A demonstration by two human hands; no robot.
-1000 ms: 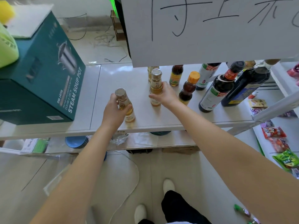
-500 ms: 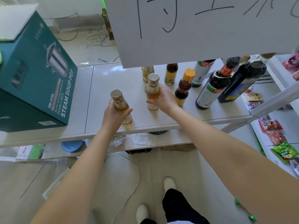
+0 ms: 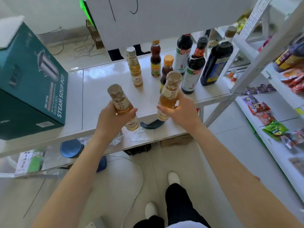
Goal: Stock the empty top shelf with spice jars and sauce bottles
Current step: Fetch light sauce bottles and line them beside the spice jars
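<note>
My left hand (image 3: 113, 117) grips a small amber bottle (image 3: 120, 102) with a silver cap, lifted off the white table (image 3: 102, 89). My right hand (image 3: 181, 111) grips a second amber bottle (image 3: 170, 94) of the same kind, also raised above the table's front edge. Another like bottle (image 3: 134, 68) stands on the table behind them. Beside it stand two brown sauce bottles (image 3: 155, 60) with orange caps and three tall dark sauce bottles (image 3: 193, 66). A white paper sign (image 3: 164, 18) hides the top of the view.
A teal steam soup pot box (image 3: 31, 83) fills the table's left side. A white metal shelf rack (image 3: 256, 46) with snack packets (image 3: 274, 129) stands at the right. Blue plates (image 3: 71, 148) and papers lie under the table. A cable runs across the floor.
Both hands have lifted their amber bottles off the table and drawn them toward me. The view has swung so the rack at the right shows more.
</note>
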